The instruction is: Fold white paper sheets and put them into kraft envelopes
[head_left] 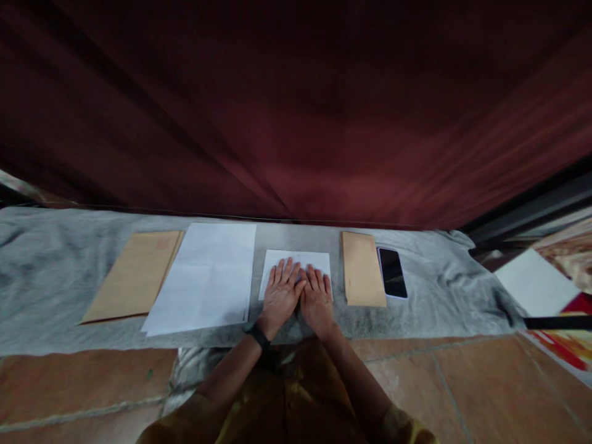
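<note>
A white sheet of paper [272, 262], smaller in outline than the stack beside it, lies crosswise before me. My left hand [281, 293] rests flat on it, fingers stretched toward the far edge, with a dark band on the wrist. Close beside it, my right hand [316, 299] lies flat too, and the thumbs meet or overlap. Both palms hide the middle and near edge of the sheet; whether it is folded I cannot tell. To the left are larger white sheets [208, 277]. To the right lies a narrow stack of brown envelopes [363, 271].
Large brown envelopes [134, 274] lie at the left, partly under the white sheets. A phone [393, 273] with a dark screen sits right of the narrow envelopes. Grey cloth [439, 283] covers the narrow table. A dark red curtain [296, 123] hangs behind; floor tiles [462, 382] show in front.
</note>
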